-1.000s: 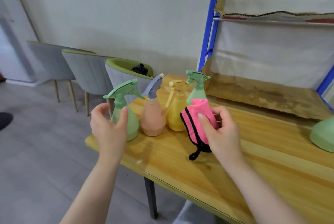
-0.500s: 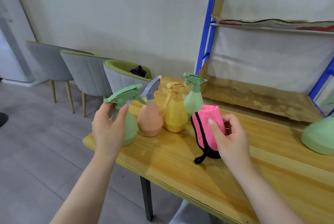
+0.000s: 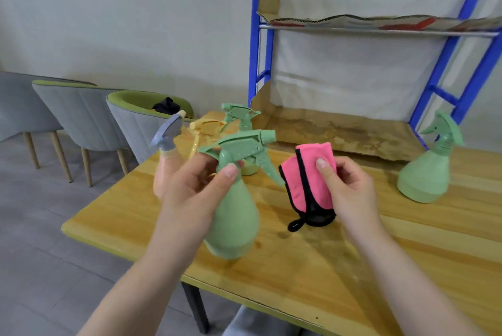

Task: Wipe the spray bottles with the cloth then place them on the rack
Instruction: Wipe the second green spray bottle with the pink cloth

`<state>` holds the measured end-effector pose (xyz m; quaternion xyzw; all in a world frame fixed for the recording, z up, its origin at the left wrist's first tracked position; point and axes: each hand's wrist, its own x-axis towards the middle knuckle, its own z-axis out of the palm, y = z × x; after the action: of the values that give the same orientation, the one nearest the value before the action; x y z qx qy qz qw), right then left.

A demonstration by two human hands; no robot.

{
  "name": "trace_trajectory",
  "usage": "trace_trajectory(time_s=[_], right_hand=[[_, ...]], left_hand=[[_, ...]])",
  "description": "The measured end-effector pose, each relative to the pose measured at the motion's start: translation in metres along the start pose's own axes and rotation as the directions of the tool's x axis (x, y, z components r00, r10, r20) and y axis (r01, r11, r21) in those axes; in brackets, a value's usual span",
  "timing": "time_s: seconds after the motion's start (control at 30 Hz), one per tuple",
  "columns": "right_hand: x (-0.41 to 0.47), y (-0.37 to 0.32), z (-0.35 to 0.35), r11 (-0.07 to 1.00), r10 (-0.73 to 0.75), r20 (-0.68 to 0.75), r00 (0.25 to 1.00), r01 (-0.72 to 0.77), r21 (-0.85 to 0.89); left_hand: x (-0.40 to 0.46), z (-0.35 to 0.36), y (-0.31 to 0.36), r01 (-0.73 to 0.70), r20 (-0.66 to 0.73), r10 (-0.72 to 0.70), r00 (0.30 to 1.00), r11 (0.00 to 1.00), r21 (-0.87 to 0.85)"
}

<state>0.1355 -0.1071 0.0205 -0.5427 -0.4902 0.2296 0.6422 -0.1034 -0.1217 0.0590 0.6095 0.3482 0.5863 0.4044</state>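
Left hand [image 3: 195,189] gripped the green spray bottle [image 3: 233,216] by its neck above the worktop [image 3: 407,267], right hand [image 3: 350,191] pinched the pink cloth [image 3: 307,181]; wet neck could slip during wiping.

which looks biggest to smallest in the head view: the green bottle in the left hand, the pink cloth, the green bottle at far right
1. green bottle in the left hand, though it is nearest the camera
2. green bottle at far right
3. pink cloth

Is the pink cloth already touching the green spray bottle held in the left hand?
No, the pink cloth with black trim in the right hand sits apart from the green plastic spray bottle gripped by the left hand.
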Motion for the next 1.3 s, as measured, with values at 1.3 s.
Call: trace_trajectory(time_s=[1.3], right_hand=[[0.031,0.041,-0.025,0.990,-0.111,0.276,0.955,0.129,-0.049]], left_hand=[[0.096,0.138,-0.109,0.152,0.105,-0.116,0.988,0.870,-0.469]])
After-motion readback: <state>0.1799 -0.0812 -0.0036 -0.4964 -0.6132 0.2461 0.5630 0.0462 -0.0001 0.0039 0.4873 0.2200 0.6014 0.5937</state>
